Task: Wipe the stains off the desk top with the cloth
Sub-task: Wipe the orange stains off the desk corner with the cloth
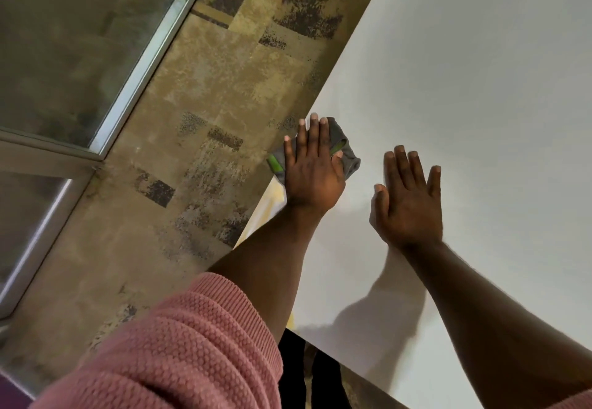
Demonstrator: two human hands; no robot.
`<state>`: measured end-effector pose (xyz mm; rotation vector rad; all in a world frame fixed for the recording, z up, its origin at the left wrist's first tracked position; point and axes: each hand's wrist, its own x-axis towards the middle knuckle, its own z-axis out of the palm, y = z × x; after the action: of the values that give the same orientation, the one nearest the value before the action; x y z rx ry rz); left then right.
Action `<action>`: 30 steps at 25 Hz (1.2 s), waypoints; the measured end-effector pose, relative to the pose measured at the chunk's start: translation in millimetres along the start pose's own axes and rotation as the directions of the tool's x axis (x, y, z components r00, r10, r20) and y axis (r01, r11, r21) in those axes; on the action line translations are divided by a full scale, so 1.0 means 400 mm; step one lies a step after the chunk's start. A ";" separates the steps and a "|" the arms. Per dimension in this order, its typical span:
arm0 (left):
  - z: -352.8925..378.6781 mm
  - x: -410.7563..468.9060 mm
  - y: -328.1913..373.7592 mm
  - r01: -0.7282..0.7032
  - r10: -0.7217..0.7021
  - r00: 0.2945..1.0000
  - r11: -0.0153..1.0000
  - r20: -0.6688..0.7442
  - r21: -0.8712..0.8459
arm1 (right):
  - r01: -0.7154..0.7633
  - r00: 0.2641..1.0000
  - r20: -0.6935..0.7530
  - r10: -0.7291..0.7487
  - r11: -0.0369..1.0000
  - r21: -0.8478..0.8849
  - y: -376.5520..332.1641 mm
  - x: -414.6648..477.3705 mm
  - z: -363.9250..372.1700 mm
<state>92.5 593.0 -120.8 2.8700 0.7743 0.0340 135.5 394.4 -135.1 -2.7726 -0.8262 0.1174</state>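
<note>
A white desk top (480, 72) fills the right half of the head view. A grey cloth with green trim (346, 152) lies on it at the left edge. My left hand (312, 168) presses flat on the cloth, fingers spread, covering most of it. To its right, my right hand (408, 200) rests flat on the bare desk top with fingers apart and nothing in it. I see no distinct stains on the white surface.
The desk's left edge (320, 88) runs diagonally, with patterned brown carpet (208, 104) below it. A glass partition with a metal frame (128, 72) stands at the far left. My pink knitted sleeve (176, 344) fills the lower left.
</note>
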 end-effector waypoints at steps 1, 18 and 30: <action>-0.001 0.005 -0.007 0.012 -0.012 1.000 1.000 0.003 0.003 | -0.003 1.000 0.007 0.003 1.000 0.003 -0.001 0.001 0.001; -0.026 -0.009 -0.076 0.034 -0.032 0.999 0.998 0.043 -0.046 | -0.011 0.999 0.039 0.009 0.999 0.035 -0.009 -0.006 -0.008; -0.072 -0.089 -0.158 0.166 -0.148 0.984 0.960 0.095 -0.227 | 0.044 0.991 0.124 -0.048 0.999 0.031 -0.171 -0.008 -0.017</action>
<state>28.3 633.4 -102.5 2.5652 0.9143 -0.0054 97.8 446.8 -111.0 -2.7401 -0.9104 0.2942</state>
